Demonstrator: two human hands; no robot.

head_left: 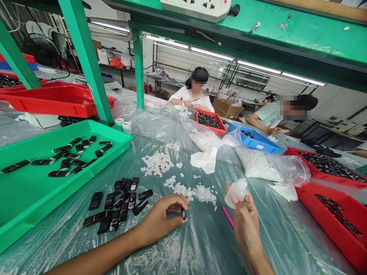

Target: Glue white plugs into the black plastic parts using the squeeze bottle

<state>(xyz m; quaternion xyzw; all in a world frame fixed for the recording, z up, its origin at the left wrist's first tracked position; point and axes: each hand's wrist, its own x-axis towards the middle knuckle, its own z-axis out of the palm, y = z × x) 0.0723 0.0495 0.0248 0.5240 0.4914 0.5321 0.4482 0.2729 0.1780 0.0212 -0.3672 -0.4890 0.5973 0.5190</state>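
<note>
Between the thumb and fingers of my left hand (163,215) is a small glossy black casing (184,213), held end-on above the table. My right hand (247,219) grips a translucent white squeeze bottle (237,192), its rounded form partly covered by my fingers. A pink stick-like tool (228,217) lies just left of my right wrist. Left of my left hand sits a loose pile of black casings (123,202). Beyond my hands are small heaps of white pieces, one of larger bits (156,163) and one of finer bits (205,194).
A green tray (65,194) with scattered black casings stands at left. Red trays (329,214) and a blue tray (259,144) line the right. A plastic bag of white pieces (255,164) rests nearby. Green shelf posts (86,61) rise at left. Two people work across the table.
</note>
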